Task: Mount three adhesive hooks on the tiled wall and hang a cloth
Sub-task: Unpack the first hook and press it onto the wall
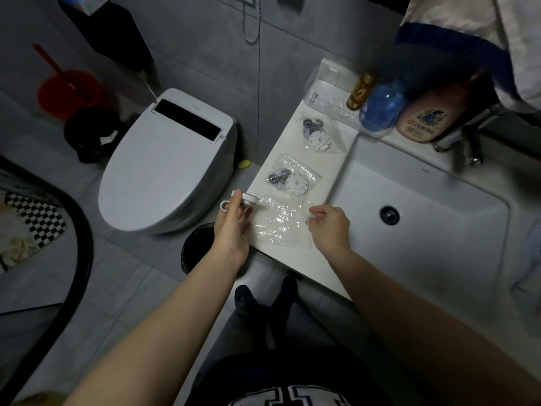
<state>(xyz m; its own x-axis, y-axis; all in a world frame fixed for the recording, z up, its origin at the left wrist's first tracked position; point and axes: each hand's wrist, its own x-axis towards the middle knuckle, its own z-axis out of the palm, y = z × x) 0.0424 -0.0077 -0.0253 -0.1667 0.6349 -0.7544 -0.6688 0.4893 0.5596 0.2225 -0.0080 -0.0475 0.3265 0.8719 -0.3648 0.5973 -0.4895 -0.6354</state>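
Note:
My left hand (234, 222) holds a white round adhesive hook (244, 200) at the left edge of the white counter (295, 259). An empty clear plastic bag (279, 221) lies flat on the counter between my hands. My right hand (329, 225) hovers at the bag's right edge with fingers loosely curled, holding nothing. Two more hooks stay in clear bags on the counter: one (288, 181) just beyond the empty bag, another (317, 136) farther back. A white cloth with blue trim (468, 27) hangs at the top right. The grey tiled wall (205, 39) rises behind the toilet.
A white sink basin (424, 194) lies right of the counter, with a tap (468, 142) and bottles (421, 118) behind it. A closed white toilet (164, 165) stands to the left. A black bin (196, 247) sits below the counter edge. A red bucket (68, 92) stands far left.

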